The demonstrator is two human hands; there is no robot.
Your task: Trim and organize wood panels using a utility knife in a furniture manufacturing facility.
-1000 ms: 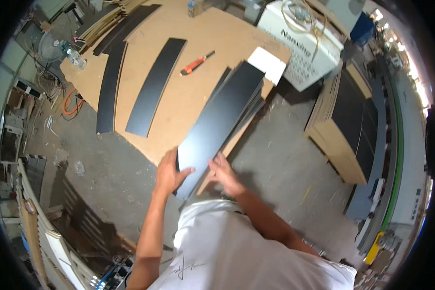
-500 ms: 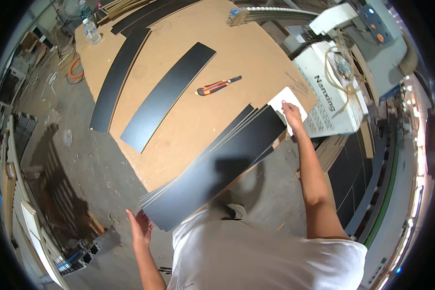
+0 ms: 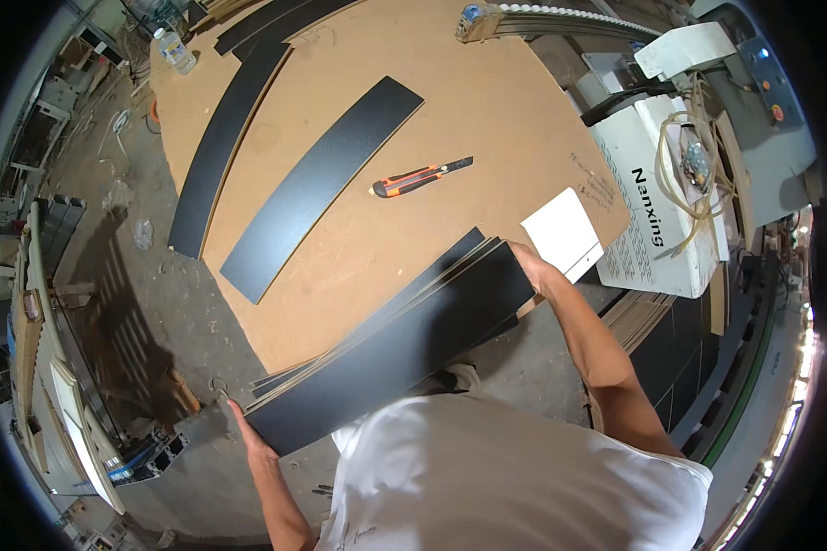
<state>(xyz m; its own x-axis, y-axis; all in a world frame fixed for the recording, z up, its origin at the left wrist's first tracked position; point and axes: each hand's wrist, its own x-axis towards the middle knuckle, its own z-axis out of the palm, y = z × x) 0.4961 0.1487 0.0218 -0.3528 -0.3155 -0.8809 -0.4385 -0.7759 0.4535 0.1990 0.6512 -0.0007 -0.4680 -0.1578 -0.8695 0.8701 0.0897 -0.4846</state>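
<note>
A fanned stack of long black boards [image 3: 386, 354] lies slantwise across the near edge of the brown worktop [image 3: 505, 110]. My left hand [image 3: 252, 433] grips its near left end, fingers hidden underneath. At the far right end, my right hand [image 3: 531, 268] is closed on the stack, its fingers partly hidden behind the end. Just beyond that hand is a white sheet [image 3: 560, 234]. An orange and black utility knife [image 3: 418, 178] rests farther up the worktop. Left of the knife lies a single slightly curved black board [image 3: 322, 188].
Another curved black board [image 3: 228, 151] lies farther left, with more black boards [image 3: 280, 23] at the back. A clear bottle [image 3: 175, 52] stands at the far left corner. To the right are a white box [image 3: 648, 193] with coiled hose and a machine control panel [image 3: 770, 83].
My right hand has moved off the white sheet onto the stack's right end. My left hand has closed on the left end. The stack sits slightly farther left and nearer in the picture.
</note>
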